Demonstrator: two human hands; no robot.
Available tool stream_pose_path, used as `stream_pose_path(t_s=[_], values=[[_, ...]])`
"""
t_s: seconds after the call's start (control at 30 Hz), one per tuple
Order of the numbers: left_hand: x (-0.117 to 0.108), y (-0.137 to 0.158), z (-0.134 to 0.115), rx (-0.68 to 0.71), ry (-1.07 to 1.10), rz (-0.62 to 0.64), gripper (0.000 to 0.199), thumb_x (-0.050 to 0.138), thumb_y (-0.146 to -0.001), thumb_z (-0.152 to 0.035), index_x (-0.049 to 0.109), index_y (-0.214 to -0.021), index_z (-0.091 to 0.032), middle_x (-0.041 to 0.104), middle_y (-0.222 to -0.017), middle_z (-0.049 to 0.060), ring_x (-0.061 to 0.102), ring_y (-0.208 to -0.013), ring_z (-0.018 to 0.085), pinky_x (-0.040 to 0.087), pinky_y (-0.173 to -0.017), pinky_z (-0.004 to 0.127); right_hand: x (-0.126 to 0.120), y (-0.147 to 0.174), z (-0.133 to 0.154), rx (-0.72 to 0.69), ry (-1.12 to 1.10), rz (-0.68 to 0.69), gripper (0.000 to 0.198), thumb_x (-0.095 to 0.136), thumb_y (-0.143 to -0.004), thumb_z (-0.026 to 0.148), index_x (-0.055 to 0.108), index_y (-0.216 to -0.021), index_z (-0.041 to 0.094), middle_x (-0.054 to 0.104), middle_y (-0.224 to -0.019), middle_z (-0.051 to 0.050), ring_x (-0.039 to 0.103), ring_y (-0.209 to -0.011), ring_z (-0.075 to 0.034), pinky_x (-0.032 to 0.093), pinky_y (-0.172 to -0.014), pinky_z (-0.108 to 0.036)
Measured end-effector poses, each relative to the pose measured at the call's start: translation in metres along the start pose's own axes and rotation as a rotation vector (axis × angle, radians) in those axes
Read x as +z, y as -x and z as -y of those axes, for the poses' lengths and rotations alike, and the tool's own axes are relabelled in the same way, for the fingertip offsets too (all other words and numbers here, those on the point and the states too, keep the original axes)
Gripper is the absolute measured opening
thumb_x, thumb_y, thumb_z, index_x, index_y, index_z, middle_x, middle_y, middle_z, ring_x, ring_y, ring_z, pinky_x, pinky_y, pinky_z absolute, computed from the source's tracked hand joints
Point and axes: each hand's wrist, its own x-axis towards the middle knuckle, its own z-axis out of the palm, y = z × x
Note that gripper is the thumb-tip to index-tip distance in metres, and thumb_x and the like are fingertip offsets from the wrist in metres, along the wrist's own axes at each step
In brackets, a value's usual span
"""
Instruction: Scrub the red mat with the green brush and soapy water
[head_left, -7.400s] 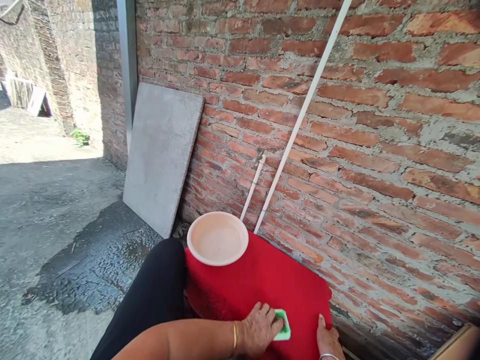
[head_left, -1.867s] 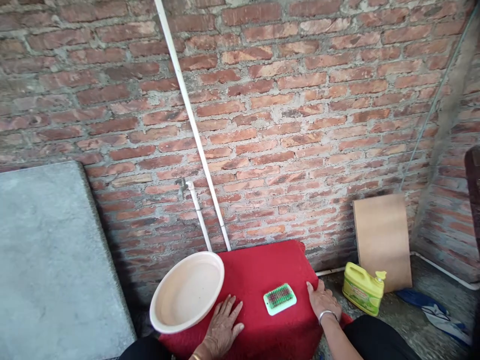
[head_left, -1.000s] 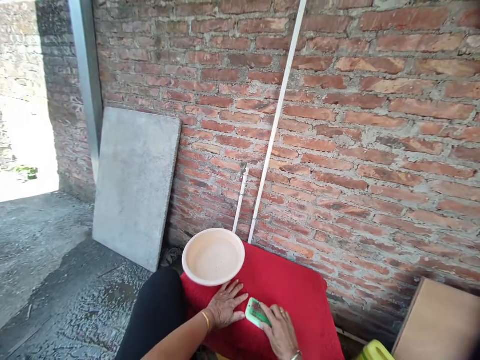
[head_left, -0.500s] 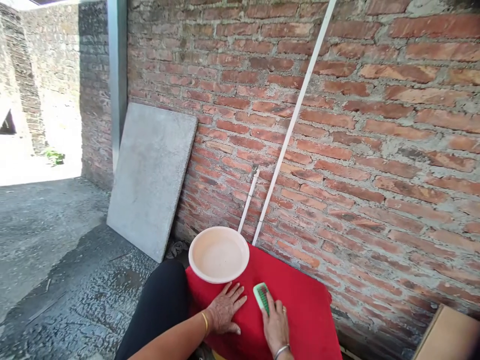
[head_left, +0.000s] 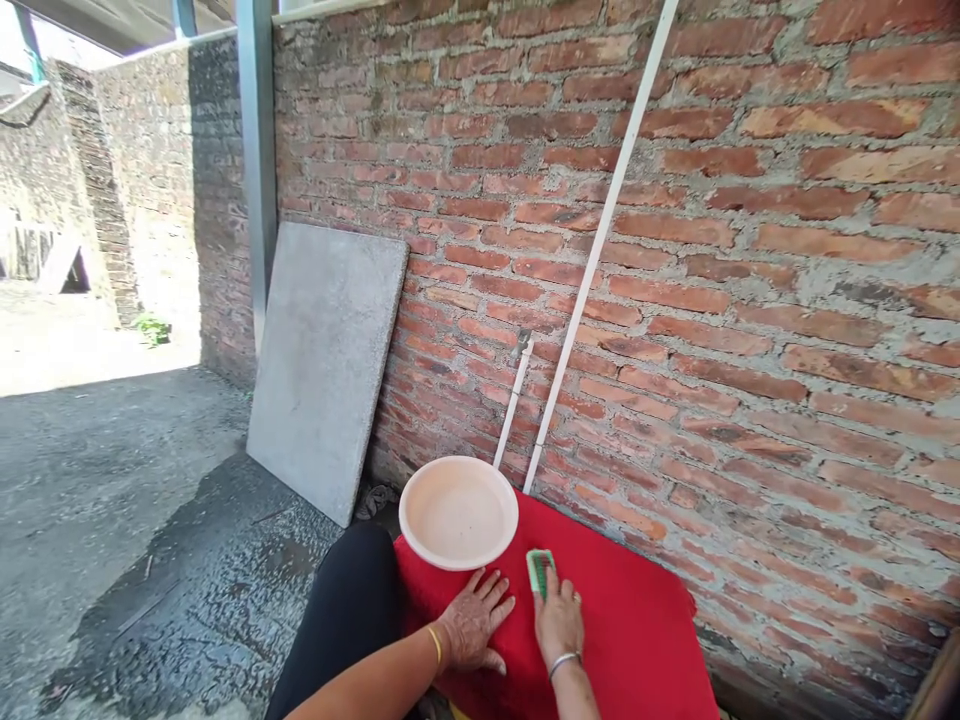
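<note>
My left hand (head_left: 476, 622) lies flat with fingers spread on the red cloth (head_left: 637, 620), just in front of a pale pink basin (head_left: 459, 560). In my right hand (head_left: 559, 620) is a green and white scrubbing brush (head_left: 538, 570), set against the cloth to the right of the basin. The underside of the brush is hidden. The basin stands on the cloth's far left corner; no clear water surface shows in it.
Behind the cloth rises a brick wall (head_left: 750, 350) with a long white pipe (head_left: 592, 270) and a short pipe (head_left: 514, 405). A grey slab (head_left: 322, 370) leans on the wall at left. The floor (head_left: 202, 610) beside my knee (head_left: 352, 580) is wet.
The view has swung slightly left, so everything sits further right. On the cloth, the brush in my right hand has turned more upright and moved a little away from me. My left hand stays in place.
</note>
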Motion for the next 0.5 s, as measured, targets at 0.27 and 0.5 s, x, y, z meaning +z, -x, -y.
stream_pose_path(t_s=[0.27, 0.5], values=[[0.006, 0.006, 0.002, -0.003, -0.086, -0.027, 0.1, 0.043, -0.079, -0.085, 0.031, -0.157, -0.022, 0.044, -0.154, 0.018, 0.032, -0.146, 0.038, 0.021, -0.12, 0.058, -0.021, -0.01, -0.052, 0.215, -0.034, 0.013, 0.049, 0.033, -0.096, 0.036, 0.054, -0.141, 0.028, 0.065, -0.121, -0.015, 0.064, -0.11, -0.03, 0.05, -0.093, -0.048], [0.003, 0.004, 0.002, -0.009, -0.094, 0.017, 0.101, 0.045, -0.078, -0.085, 0.031, -0.157, -0.023, 0.042, -0.156, 0.018, 0.032, -0.146, 0.039, 0.02, -0.12, 0.06, -0.014, -0.029, -0.01, 0.205, -0.123, 0.054, 0.052, 0.037, -0.095, 0.031, 0.05, -0.144, 0.023, 0.062, -0.125, -0.019, 0.064, -0.112, -0.033, 0.049, -0.093, -0.048]])
